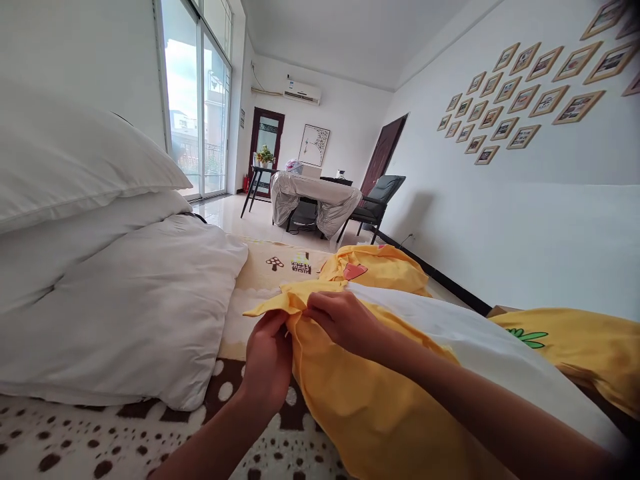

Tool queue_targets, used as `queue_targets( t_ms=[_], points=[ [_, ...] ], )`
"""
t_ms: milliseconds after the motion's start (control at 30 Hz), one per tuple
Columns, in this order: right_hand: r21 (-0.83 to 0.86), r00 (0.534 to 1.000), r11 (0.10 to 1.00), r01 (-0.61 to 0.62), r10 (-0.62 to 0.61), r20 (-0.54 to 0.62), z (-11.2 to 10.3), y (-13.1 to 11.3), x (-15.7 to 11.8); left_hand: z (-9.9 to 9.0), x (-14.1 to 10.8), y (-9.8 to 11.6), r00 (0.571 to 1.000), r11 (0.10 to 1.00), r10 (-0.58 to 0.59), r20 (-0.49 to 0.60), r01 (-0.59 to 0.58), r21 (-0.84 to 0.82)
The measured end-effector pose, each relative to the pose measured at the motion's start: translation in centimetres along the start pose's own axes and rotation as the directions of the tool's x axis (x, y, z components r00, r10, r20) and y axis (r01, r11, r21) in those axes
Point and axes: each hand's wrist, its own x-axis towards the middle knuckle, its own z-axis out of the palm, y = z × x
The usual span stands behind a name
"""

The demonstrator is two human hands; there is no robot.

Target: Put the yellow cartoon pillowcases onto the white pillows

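A yellow pillowcase (370, 393) lies over part of a white pillow (490, 340) in front of me. My left hand (267, 357) is closed on the case's edge near its pointed yellow corner, with its fingertips partly hidden by the cloth. Just to the right, my right hand (345, 323) pinches the same edge between thumb and fingers. The two hands are close together, and the white pillow shows beyond my right forearm.
White pillows (130, 300) are stacked at the left. Another yellow case (390, 267) lies ahead, and a yellow one with a green print (590, 340) at the right. A patterned blanket (125, 440) lies beneath. Farther off stand a covered table (320, 190) and a black chair (377, 200).
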Motion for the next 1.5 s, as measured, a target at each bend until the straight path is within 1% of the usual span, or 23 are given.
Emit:
queue_targets(
  t_ms=[100, 167, 233, 300, 367, 400, 467, 533, 600, 700, 800, 900, 967, 1067, 1167, 1267, 1333, 1400, 1500],
  points=[
    [-0.105, 0.998, 0.993, 0.055, -0.057, -0.01, -0.4, 0.3, -0.3, 0.1, -0.2, 0.1, 0.998, 1.0, 0.0, -0.069, -0.001, -0.02],
    [-0.104, 0.997, 0.991, 0.082, -0.082, 0.001, -0.9, 0.1, -0.5, 0.2, -0.3, 0.2, 0.994, 1.0, 0.019, -0.111, -0.021, -0.012],
    [0.002, 0.993, 0.995, 0.102, -0.102, 0.065, -1.4, -0.4, -0.8, 0.1, -0.5, 0.2, 0.995, 1.0, 0.024, -0.095, -0.023, 0.009],
    [0.157, 0.982, 0.983, 0.094, -0.118, 0.151, -1.7, -0.9, -0.9, 0.1, -0.6, 0.1, 0.998, 1.0, 0.016, -0.053, -0.014, 0.027],
    [0.296, 0.975, 0.954, 0.038, -0.101, 0.199, -1.7, -1.2, -0.8, 0.0, -0.7, 0.0, 0.999, 0.999, 0.009, -0.038, -0.008, 0.033],
    [0.357, 0.976, 0.934, -0.01, -0.069, 0.209, -1.5, -1.1, -0.7, -0.1, -0.8, 0.0, 0.999, 0.999, 0.015, -0.042, -0.014, 0.035],
    [0.473, 0.979, 0.871, -0.132, 0.039, 0.202, -1.2, -0.5, -0.2, -0.2, -0.9, -0.2, 0.999, 0.998, 0.025, -0.044, -0.022, 0.058],
    [0.553, 0.969, 0.8, -0.232, 0.138, 0.207, -0.8, 0.3, 0.3, -0.2, -0.9, -0.5, 1.0, 0.994, 0.012, -0.02, -0.01, 0.105],
    [0.577, 0.962, 0.774, -0.259, 0.152, 0.228, -0.6, 0.9, 0.8, -0.2, -0.9, -0.8, 1.0, 0.989, 0.001, 0.006, -0.002, 0.147],
    [0.538, 0.958, 0.805, -0.25, 0.124, 0.258, -0.6, 1.3, 1.1, -0.3, -0.8, -1.1, 1.0, 0.983, 0.008, 0.023, -0.013, 0.183],
    [0.435, 0.971, 0.877, -0.204, 0.124, 0.205, -0.9, 1.1, 1.1, -0.3, -0.6, -1.1, 1.0, 0.981, 0.009, 0.009, -0.01, 0.192],
    [0.344, 0.986, 0.932, -0.114, 0.063, 0.156, -1.4, 0.8, 0.7, -0.3, -0.5, -0.9, 1.0, 0.982, 0.01, -0.005, -0.009, 0.19],
    [0.344, 0.983, 0.933, -0.11, 0.049, 0.18, -1.7, 0.7, 0.4, -0.3, -0.5, -0.8, 1.0, 0.982, 0.015, 0.0, -0.014, 0.191],
    [0.335, 0.98, 0.931, -0.147, 0.09, 0.179, -1.8, 0.6, -0.1, -0.2, -0.7, -0.8, 1.0, 0.982, 0.018, 0.001, -0.018, 0.189],
    [0.28, 0.991, 0.952, -0.126, 0.108, 0.076, -1.3, 0.4, -0.5, -0.3, -0.8, -1.0, 0.999, 0.98, 0.037, 0.008, -0.038, 0.196],
    [0.204, 0.994, 0.975, -0.091, 0.1, -0.034, -0.6, 0.0, -0.7, -0.5, -0.6, -1.2, 0.998, 0.977, 0.058, 0.04, -0.065, 0.204],
    [0.17, 0.993, 0.981, -0.092, 0.104, -0.058, -0.4, -0.2, -0.6, -0.6, -0.4, -1.2, 0.997, 0.976, 0.056, 0.056, -0.066, 0.208],
    [0.141, 0.993, 0.986, -0.092, 0.101, -0.054, -0.3, -0.2, -0.4, -0.6, -0.3, -1.1, 0.998, 0.975, 0.043, 0.056, -0.054, 0.217],
    [0.064, 0.996, 0.995, -0.07, 0.074, -0.053, -0.4, 0.3, 0.0, -0.6, -0.3, -0.9, 0.997, 0.961, 0.025, 0.066, -0.042, 0.273]
  ],
)
